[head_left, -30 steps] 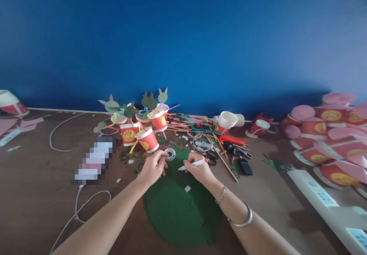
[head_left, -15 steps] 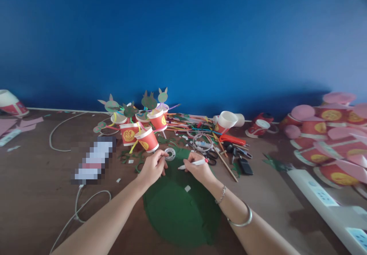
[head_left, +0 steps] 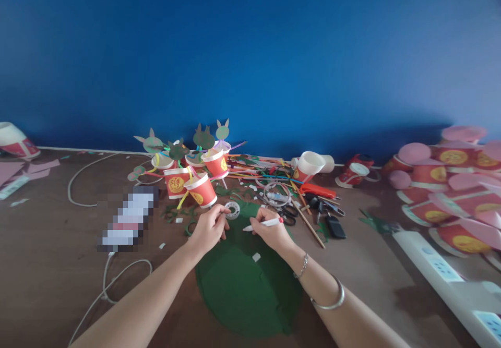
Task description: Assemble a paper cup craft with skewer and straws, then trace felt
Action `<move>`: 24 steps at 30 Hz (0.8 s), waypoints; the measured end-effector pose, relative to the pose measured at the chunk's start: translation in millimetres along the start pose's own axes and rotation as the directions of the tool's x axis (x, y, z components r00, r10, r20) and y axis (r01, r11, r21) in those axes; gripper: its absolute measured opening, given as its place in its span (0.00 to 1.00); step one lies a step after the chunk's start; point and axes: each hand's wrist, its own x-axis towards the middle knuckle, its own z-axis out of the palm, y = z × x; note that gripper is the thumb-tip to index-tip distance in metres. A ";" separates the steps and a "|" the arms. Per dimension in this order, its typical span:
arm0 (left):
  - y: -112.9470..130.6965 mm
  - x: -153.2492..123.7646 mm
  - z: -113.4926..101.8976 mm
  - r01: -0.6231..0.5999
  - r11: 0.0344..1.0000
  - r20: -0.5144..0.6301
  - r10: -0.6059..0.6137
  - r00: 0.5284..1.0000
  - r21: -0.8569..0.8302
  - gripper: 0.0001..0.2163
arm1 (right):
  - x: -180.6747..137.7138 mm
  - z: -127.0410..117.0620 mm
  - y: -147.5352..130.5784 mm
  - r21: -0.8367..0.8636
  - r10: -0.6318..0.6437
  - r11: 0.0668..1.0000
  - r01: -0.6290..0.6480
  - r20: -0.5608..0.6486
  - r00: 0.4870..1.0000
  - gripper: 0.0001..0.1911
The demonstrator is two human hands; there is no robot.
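Observation:
A dark green felt sheet [head_left: 246,290] lies on the brown table in front of me. My left hand [head_left: 209,229] rests on its far left edge with the fingers curled and the fingertips pinched on a small tape ring [head_left: 232,210]. My right hand [head_left: 270,230] is closed around a white marker [head_left: 263,224] with a red end, its tip pointing left over the felt. A small white scrap [head_left: 255,257] sits on the felt near my right wrist.
Red paper cups with green animal cut-outs [head_left: 195,178] stand behind my hands. Coloured straws, scissors and small tools [head_left: 297,199] lie to the right. More red cups with pink paper [head_left: 450,181] fill the far right, above a white power strip [head_left: 446,275]. White cables [head_left: 113,280] lie left.

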 end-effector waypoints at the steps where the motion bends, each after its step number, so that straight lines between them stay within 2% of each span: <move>1: 0.0 0.0 0.0 0.000 1.000 0.000 0.000 1.000 -0.001 0.08 | -0.1 0.1 -0.1 -0.007 0.002 1.000 -0.002 0.011 1.000 0.12; 4: -0.2 0.0 0.2 -0.003 1.000 -0.001 0.003 1.000 -0.008 0.08 | -0.2 0.0 0.0 -0.006 0.019 1.000 -0.018 0.045 0.999 0.12; 10: -0.9 0.1 0.5 -0.001 1.000 -0.006 0.001 1.000 -0.016 0.08 | 0.0 0.3 0.4 0.015 0.003 1.000 -0.003 0.006 1.000 0.12; 15: -1.3 0.5 0.3 -0.004 1.000 -0.001 0.004 1.000 -0.015 0.08 | -0.3 0.2 -0.6 -0.004 0.011 1.000 -0.011 0.049 0.999 0.13; 20: -1.5 0.6 0.0 -0.004 1.000 0.003 0.004 1.000 0.003 0.08 | 0.0 0.1 -0.3 0.005 -0.003 1.000 0.003 0.021 1.000 0.12; 24: -1.5 0.6 -0.4 0.000 1.000 0.001 0.000 1.000 0.003 0.08 | 0.1 0.7 -0.2 -0.007 0.007 1.000 -0.006 0.053 0.999 0.13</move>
